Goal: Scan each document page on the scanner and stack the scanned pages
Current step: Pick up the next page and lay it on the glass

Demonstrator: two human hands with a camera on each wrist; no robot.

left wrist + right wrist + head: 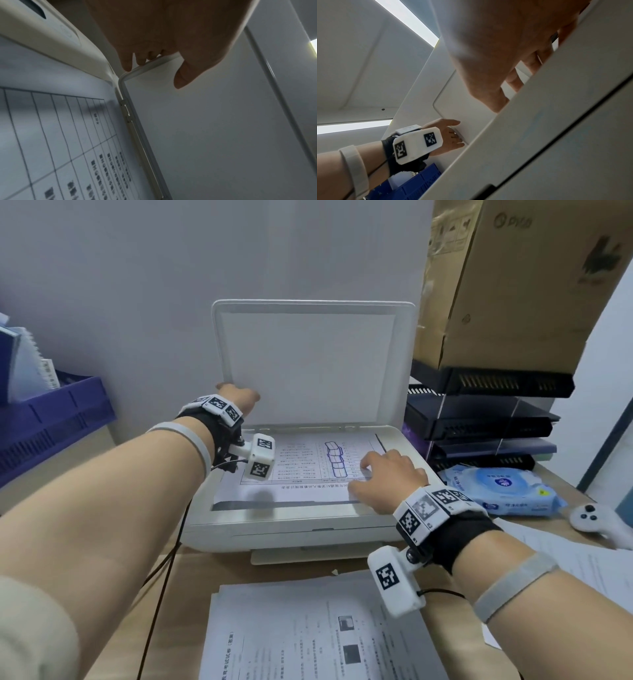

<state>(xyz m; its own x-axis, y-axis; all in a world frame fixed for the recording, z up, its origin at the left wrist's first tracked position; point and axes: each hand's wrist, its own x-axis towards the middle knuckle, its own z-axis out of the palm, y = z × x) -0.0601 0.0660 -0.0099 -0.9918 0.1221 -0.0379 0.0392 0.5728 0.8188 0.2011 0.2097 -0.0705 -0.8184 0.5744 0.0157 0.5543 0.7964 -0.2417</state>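
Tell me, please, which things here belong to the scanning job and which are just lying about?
Job: scanner lid, held by left hand; page on glass, under right hand; paper stack.
Lying about: wet wipes, white controller, cardboard box, blue crate.

Your scanner (308,529) is white; the page (301,470) shows a black table and blue sketch; blue tray (51,419) alongside.

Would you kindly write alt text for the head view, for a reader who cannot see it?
A left hand grips the raised scanner lid at its left edge while the right hand rests fingers on a printed page lying face up on the scanner. A paper stack lies on the desk in front.
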